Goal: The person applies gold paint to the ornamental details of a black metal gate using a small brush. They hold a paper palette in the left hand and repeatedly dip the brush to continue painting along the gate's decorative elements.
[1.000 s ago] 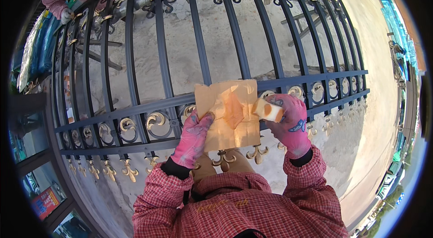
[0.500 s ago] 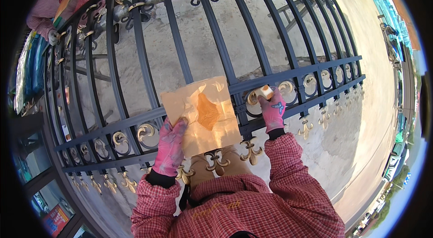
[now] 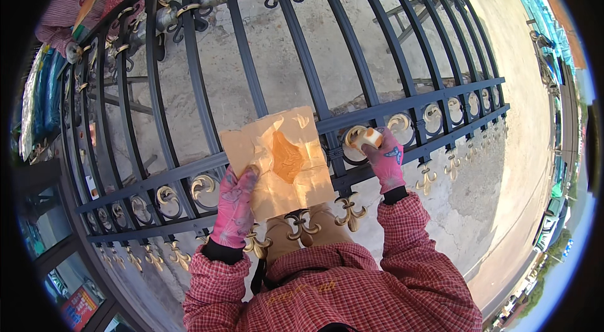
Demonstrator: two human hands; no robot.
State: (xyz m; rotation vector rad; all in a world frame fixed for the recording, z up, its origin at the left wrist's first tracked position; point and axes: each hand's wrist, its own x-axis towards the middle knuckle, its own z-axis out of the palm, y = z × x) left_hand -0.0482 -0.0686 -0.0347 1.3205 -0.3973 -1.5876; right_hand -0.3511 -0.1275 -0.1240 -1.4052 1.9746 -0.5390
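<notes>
Left hand [image 3: 234,207], pink glove, pinches lower-left edge of card [image 3: 281,162], fingers closed on it. Card lies flat on gate [image 3: 251,80] rail, gold smear at centre. Right hand [image 3: 382,159] at 3 o'clock from card, fingers closed round pale sponge [image 3: 368,138], pressing it on gold scroll [image 3: 353,137]. Another person's sleeve [image 3: 69,5] at 10 o'clock, far corner.

One head-worn fisheye view looks steeply down — close on the black iron fence [image 3: 283,80] lying over concrete ground [image 3: 528,162].
</notes>
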